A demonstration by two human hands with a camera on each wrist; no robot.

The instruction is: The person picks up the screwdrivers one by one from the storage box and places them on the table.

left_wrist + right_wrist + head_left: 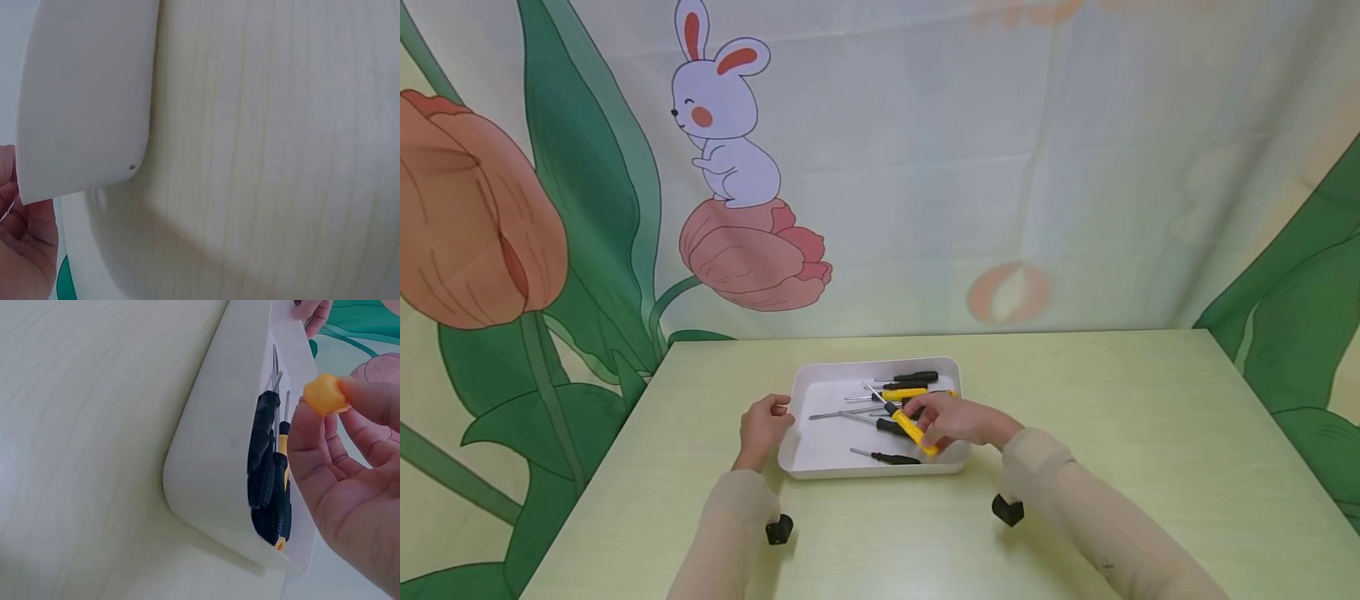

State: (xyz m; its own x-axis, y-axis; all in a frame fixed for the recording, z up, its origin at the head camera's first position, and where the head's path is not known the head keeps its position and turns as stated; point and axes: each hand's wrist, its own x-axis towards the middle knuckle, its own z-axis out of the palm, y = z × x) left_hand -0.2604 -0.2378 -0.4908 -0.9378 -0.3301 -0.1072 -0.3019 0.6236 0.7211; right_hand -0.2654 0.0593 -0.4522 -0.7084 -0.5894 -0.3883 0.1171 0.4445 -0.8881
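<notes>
My R fingers pinch the yellow screwdriver by its handle; prob. light & stiff, best held there. My L fingers grip the tray rim.

Smooth plastic tray, metal screwdriver shafts

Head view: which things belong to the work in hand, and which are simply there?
Belong to the work:
yellow screwdriver, held in the right hand
white tray, left hand at its rim
other screwdrivers inside

Simply there:
rabbit backdrop
black wrist blocks
</notes>
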